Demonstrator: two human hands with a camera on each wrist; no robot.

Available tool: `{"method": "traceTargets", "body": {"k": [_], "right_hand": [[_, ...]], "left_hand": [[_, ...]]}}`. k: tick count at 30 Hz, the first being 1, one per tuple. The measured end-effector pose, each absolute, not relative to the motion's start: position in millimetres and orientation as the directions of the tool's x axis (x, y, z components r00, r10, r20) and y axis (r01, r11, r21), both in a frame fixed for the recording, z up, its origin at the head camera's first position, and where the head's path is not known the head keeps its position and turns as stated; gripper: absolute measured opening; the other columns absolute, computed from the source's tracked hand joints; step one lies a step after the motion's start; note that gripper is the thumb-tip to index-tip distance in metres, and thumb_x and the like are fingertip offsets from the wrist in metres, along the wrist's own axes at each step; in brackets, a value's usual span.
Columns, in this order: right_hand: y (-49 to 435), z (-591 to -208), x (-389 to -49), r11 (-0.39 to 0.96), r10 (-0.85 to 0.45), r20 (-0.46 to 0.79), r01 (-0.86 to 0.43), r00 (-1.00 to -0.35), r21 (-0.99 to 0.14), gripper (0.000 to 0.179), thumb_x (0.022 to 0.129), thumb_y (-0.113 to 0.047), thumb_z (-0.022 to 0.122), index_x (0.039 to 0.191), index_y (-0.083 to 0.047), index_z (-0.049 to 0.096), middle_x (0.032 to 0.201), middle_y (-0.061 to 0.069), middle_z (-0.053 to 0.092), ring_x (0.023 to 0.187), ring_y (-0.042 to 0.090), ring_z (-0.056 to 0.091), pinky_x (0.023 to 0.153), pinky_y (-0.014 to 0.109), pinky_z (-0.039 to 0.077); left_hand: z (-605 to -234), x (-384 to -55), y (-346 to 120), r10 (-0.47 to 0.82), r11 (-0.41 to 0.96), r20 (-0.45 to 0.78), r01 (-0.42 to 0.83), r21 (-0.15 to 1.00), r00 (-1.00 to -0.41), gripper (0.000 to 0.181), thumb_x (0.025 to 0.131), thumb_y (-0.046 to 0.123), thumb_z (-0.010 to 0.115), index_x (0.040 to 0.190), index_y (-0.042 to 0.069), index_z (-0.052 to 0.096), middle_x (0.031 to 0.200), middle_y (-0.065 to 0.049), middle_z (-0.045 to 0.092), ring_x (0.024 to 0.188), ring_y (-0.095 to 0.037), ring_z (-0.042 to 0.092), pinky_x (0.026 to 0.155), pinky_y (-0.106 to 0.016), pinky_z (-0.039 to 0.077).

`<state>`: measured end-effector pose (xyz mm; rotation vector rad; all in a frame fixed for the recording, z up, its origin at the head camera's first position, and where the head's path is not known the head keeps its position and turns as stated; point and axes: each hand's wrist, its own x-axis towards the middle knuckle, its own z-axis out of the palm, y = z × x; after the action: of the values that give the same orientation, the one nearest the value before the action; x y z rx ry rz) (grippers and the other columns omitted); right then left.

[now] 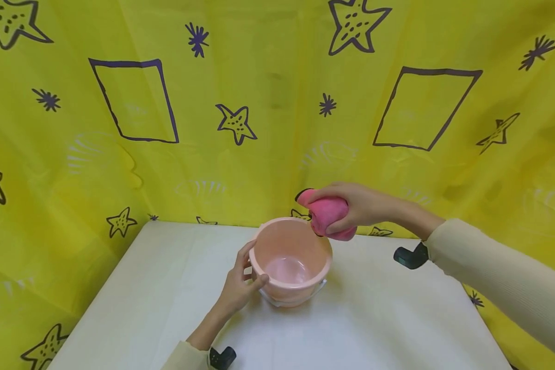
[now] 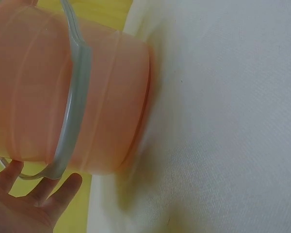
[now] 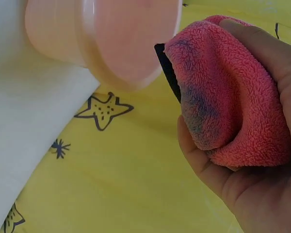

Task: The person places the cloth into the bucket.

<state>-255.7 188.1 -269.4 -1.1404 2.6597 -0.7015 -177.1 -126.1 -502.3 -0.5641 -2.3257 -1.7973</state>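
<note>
A pale pink plastic bucket (image 1: 289, 295) stands on the white table, tipped slightly in the head view so its bare inside shows. My left hand (image 1: 240, 280) holds it at the left rim, thumb over the edge and fingers along the outer wall. In the left wrist view the fingers (image 2: 63, 194) lie beside the grey handle (image 2: 75, 109), which hangs down against the bucket. My right hand (image 1: 358, 205) grips a bunched pink fleecy cloth (image 3: 228, 92) above the bucket's right rim. The cloth has dark bluish stains and a black edge strip (image 3: 168, 73).
The white table (image 1: 166, 288) reaches back to a yellow curtain (image 1: 277, 164) with drawn stars and frames, which hangs behind and along both sides. A dark wrist device sits at each sleeve (image 1: 499, 282).
</note>
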Motion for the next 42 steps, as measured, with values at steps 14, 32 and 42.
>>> {"method": "traceTargets", "body": {"k": [14, 32, 42], "right_hand": [[124.7, -297.9, -264.5, 0.606, -0.773, -0.229, -0.583, -0.591, -0.541, 0.065, 0.081, -0.027, 0.09, 0.14, -0.032, 0.062, 0.12, -0.003, 0.063, 0.107, 0.023, 0.061, 0.078, 0.033, 0.06], [77.7, -356.5, -284.5, 0.591, -0.806, -0.409, -0.618, -0.428, -0.519, 0.06, 0.078, -0.028, 0.092, 0.129, -0.043, 0.066, 0.135, -0.016, 0.054, 0.117, 0.021, 0.055, 0.072, 0.029, 0.06], [71.2, -367.5, -289.4, 0.622, -0.782, -0.435, -0.592, -0.446, -0.512, 0.06, 0.077, -0.03, 0.093, 0.129, -0.042, 0.066, 0.134, -0.012, 0.053, 0.114, 0.022, 0.055, 0.071, 0.028, 0.06]], "left_hand": [[-503.5, -179.8, -125.6, 0.202, 0.237, 0.358, 0.4, 0.885, -0.912, 0.083, 0.091, 0.051, 0.074, 0.159, 0.036, 0.028, 0.157, -0.011, 0.046, 0.122, -0.037, 0.062, 0.091, -0.046, 0.057], [-502.1, -181.1, -124.6, 0.205, 0.26, 0.362, 0.407, 0.876, -0.909, 0.083, 0.089, 0.053, 0.074, 0.157, 0.035, 0.029, 0.157, -0.007, 0.046, 0.123, -0.038, 0.058, 0.093, -0.049, 0.056], [-503.5, -180.7, -127.5, 0.193, 0.265, 0.357, 0.399, 0.878, -0.914, 0.083, 0.089, 0.053, 0.073, 0.157, 0.036, 0.029, 0.157, -0.008, 0.046, 0.123, -0.034, 0.058, 0.092, -0.049, 0.056]]}}
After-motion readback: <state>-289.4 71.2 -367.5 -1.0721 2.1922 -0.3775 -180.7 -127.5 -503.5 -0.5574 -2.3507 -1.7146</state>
